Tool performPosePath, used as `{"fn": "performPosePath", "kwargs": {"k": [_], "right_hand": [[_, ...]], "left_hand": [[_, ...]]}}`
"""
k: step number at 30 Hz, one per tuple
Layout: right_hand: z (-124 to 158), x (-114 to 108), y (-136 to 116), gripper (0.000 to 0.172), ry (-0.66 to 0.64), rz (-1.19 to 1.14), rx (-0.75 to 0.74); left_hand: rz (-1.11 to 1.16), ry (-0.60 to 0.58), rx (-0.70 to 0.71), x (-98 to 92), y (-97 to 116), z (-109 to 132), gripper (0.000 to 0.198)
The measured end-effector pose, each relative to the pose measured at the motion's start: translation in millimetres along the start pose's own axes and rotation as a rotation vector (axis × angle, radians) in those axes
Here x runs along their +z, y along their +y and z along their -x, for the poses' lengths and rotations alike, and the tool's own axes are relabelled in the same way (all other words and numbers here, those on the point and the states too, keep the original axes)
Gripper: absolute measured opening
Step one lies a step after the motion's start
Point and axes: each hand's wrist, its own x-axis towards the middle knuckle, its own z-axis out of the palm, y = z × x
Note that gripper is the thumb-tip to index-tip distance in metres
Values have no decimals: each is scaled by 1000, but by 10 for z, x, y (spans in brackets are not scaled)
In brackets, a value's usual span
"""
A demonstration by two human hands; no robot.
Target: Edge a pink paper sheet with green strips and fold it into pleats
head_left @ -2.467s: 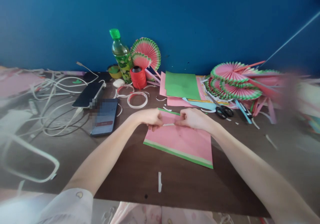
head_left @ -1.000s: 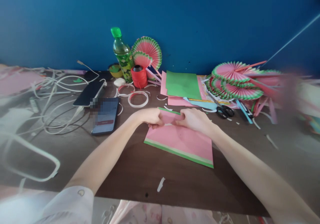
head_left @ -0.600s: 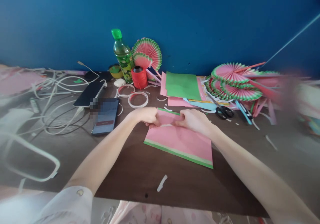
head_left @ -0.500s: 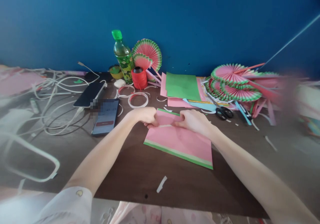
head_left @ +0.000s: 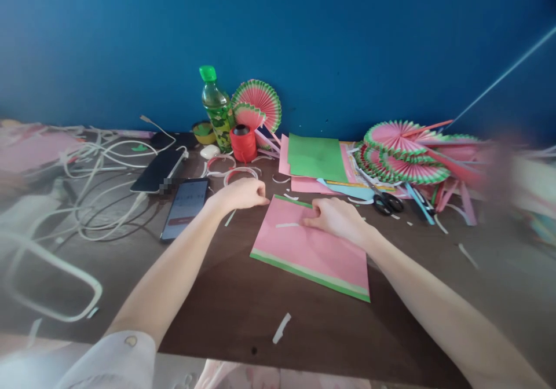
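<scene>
A sheet of pink paper (head_left: 282, 250) with green and pale bands along its near and far edges lies on the table under my right hand. My right hand (head_left: 336, 218) is closed over the sheet's right part. A short white strip (head_left: 287, 224) reaches left from its thumb across the pink. Just off the sheet's far left corner is my left hand (head_left: 248, 193), fingers curled in a pinch; whatever it may hold is hidden.
Behind the sheet lie green paper (head_left: 317, 157), scissors (head_left: 388, 202) and folded paper fans (head_left: 408, 151). A bottle (head_left: 217, 114), a red spool (head_left: 244, 144) and tape rolls stand at back left. Phones (head_left: 185, 209) and tangled white cables (head_left: 93, 175) are on the left.
My left hand has moved off the sheet, left and away from my right hand. The strip's left end now shows free. My right hand stays almost where it was.
</scene>
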Motion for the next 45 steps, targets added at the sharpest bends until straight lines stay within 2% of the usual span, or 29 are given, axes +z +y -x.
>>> {"fn": "performPosePath", "kwargs": {"k": [3,5,9,11,14,17,21,25,27,29,32,35,41,45], "right_hand": [[8,-3,5,38,-7,-9,4],[15,-7,11,38,-12,-15,2],[29,-14,18,38,8,-16,-7],[33,-12,18,34,22,-17,-20],[28,-15,23,26,19,-64,-79],[21,-69,45,19,-6,-176,-159],[29,-241,113,27,52,-409,-125],[45,-378,194,26,192,-658,-107],[49,-390,207,25,197,-766,-135],[50,-371,192,26,139,-854,-169],[50,-326,142,25,48,-908,-217],[56,-310,104,26,26,-916,-251],[102,-369,52,25,106,-811,-284],[118,-369,18,24,141,-772,-353]], "left_hand": [[-121,238,-21,47,-65,-33,20],[-171,285,-27,77,-115,-55,22],[-186,269,-93,108,-187,-87,25],[-166,235,-79,97,-209,-94,17],[-99,199,-44,28,-203,-62,9],[74,192,-15,-94,-104,43,16],[370,24,109,-213,125,207,23],[576,-208,269,-178,298,240,26],[617,-299,317,-135,343,218,28],[644,-357,360,-98,368,196,32],[677,-417,392,-65,383,178,37],[682,-467,392,-45,385,172,32],[714,-527,413,17,367,152,28],[636,-496,433,44,390,157,20]]}}
